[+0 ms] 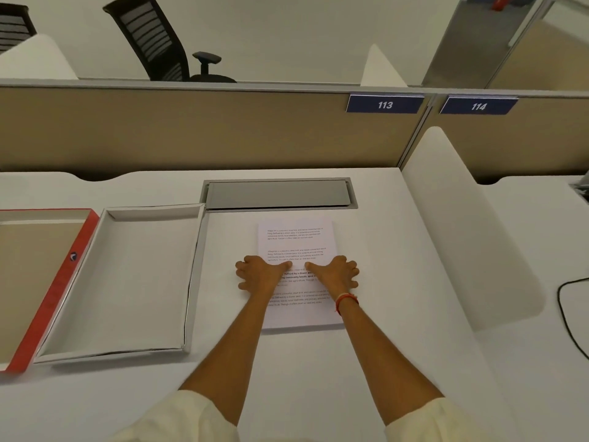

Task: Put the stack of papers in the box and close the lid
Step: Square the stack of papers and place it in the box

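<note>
A stack of white printed papers (296, 240) lies flat on the white desk, right of centre. My left hand (259, 273) rests at the stack's left edge and my right hand (334, 271) at its right edge, thumbs laid on the top sheet and pointing at each other, fingers spread over the sides. Whether the fingers grip under the stack is hidden. An open, empty white box (134, 275) sits to the left of the papers. Its red-rimmed lid (60, 282) lies upside down at the far left.
A grey cable hatch (277, 194) is set into the desk just behind the papers. A white divider panel (462, 237) rises on the right, with a black cable (567, 317) beyond it. A tan partition (191, 132) closes the back.
</note>
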{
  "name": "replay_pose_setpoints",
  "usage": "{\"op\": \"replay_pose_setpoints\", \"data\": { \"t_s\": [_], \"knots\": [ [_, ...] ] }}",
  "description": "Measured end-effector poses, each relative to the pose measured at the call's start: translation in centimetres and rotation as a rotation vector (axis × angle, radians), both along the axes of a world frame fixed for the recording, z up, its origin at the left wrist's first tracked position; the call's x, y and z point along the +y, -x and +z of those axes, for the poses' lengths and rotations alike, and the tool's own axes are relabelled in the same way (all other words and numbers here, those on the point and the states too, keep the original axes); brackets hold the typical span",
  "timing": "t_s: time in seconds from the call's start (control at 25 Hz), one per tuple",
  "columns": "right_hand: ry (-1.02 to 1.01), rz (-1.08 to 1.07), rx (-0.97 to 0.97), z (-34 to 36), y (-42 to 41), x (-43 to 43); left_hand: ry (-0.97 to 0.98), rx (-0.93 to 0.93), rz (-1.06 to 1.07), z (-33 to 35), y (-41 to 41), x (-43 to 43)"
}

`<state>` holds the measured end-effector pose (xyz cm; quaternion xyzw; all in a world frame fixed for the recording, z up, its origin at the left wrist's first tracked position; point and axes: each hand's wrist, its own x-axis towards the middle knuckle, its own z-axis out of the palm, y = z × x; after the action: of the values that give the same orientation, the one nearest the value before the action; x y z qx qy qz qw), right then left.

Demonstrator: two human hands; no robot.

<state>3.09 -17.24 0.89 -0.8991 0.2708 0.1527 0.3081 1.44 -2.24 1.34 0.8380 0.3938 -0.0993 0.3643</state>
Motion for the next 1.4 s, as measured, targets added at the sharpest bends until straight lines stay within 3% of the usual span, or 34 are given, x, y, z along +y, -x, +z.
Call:
{"op": "replay_pose_setpoints", "data": {
  "t_s": [0.28, 0.52, 0.68, 0.96, 1.24, 1.4],
  "knots": [
    [-0.022, 0.002, 0.094, 0.4, -1.8, -0.4, 0.035, 0.189, -0.004, 0.8, -2.3, -0.2],
    [-0.07, 0.025, 0.103, 0.1, -2.9, -0.6, 0.049, 0.188, -0.123, -0.1, -2.9, 0.9],
    [-0.074, -0.005, 0.052, 0.6, -2.9, 0.1, -0.046, 0.221, -0.123, 0.6, -2.6, 0.3],
    [-0.187, 0.034, -0.034, 0.5, -2.6, -0.5, 0.048, -0.03, -0.127, 0.8, -1.7, -0.3],
    [-0.193, 0.081, -0.097, 1.1, -1.2, -0.5, 0.172, -0.027, -0.045, 2.1, -1.4, 0.2],
    [-0.192, 0.008, -0.181, 3.8, -0.5, -0.2, 0.168, -0.13, -0.056, 4.0, -0.8, -0.2]
  ]
}}
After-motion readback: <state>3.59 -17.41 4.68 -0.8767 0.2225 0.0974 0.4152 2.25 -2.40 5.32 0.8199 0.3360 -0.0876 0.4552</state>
